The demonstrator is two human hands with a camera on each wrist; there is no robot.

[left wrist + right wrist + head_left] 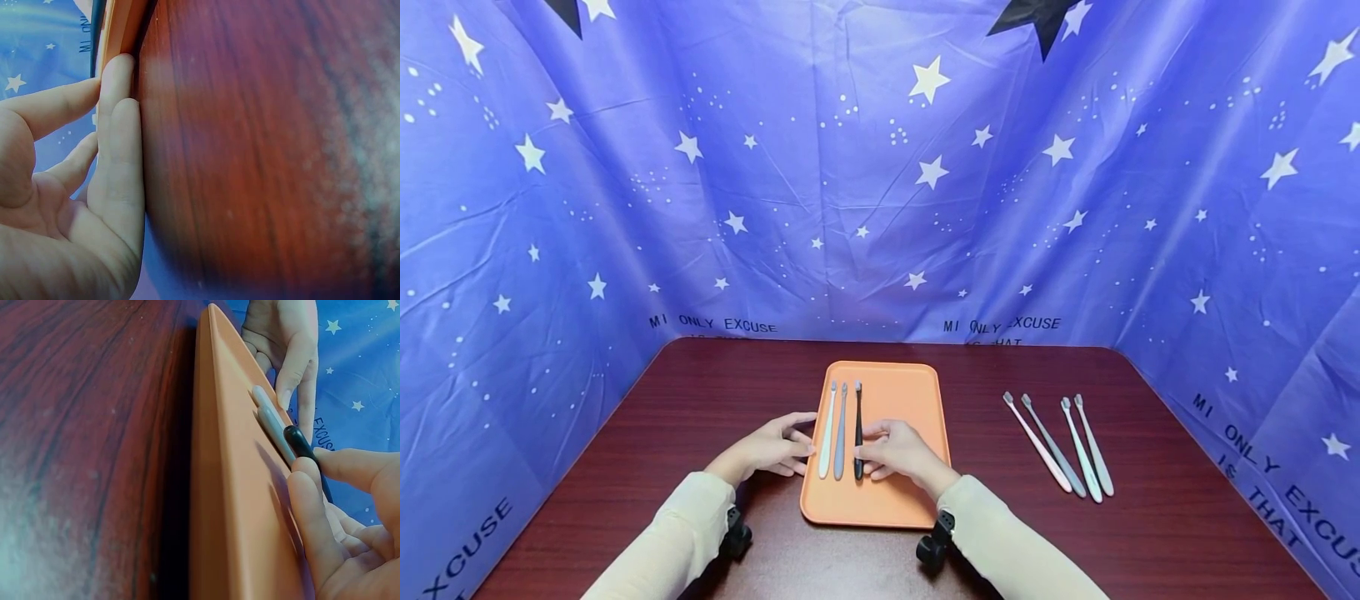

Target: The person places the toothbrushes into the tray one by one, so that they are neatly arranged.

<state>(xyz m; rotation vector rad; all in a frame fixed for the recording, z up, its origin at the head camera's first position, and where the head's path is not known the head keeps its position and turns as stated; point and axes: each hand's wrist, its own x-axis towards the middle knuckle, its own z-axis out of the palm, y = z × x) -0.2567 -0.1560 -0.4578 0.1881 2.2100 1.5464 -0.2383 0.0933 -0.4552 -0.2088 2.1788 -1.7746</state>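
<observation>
Tray point(906, 400) beneath three toothbrushes point(841, 433)

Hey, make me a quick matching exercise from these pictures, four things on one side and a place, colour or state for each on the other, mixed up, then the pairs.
1. Black toothbrush
2. Left hand
3. Pink toothbrush
4. Tray

A. On the table, right of the tray
B. Orange
C. Pinched by the right hand
D. At the tray's left edge

Pairs: 1-C, 2-D, 3-A, 4-B
</observation>
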